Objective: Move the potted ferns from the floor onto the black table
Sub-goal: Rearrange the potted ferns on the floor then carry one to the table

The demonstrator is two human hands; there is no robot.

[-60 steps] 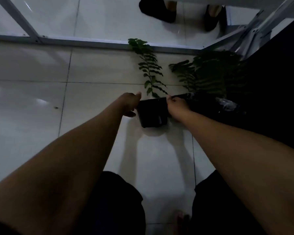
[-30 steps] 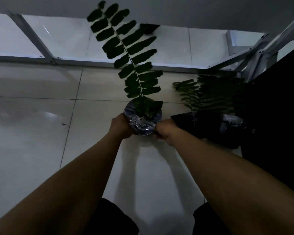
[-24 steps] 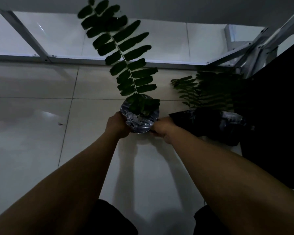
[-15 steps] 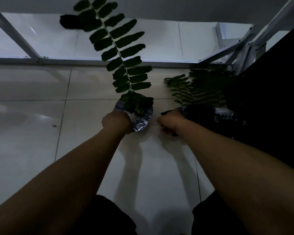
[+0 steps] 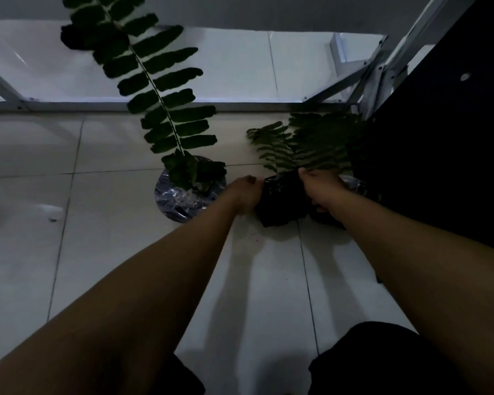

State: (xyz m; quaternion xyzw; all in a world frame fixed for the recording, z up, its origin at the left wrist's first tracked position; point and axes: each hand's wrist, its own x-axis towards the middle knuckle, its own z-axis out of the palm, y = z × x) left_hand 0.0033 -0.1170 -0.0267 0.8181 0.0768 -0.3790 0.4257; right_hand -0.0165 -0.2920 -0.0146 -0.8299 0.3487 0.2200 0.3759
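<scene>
A tall single-frond fern in a crinkled plastic pot (image 5: 183, 201) stands upright on the white tiled floor, with no hand on it. Just to its right sits a second fern in a black pot (image 5: 283, 201), its bushy fronds (image 5: 305, 146) leaning toward the back. My left hand (image 5: 246, 192) presses the left side of this black pot at the rim. My right hand (image 5: 322, 189) grips its right side. The black table (image 5: 439, 132) fills the right edge of the view, dark and hard to read.
More shiny plastic wrap (image 5: 355, 185) shows behind my right hand, against the table. A grey metal frame (image 5: 154, 105) runs along the floor at the back, with slanted bars (image 5: 382, 69) at the right. Dark shoes (image 5: 72, 38) show beyond it. My knees are at the bottom.
Both hands held the tall fern upright a second ago. The right hand let go first, then the left, and both moved right onto the black pot. The tall fern stands alone.
</scene>
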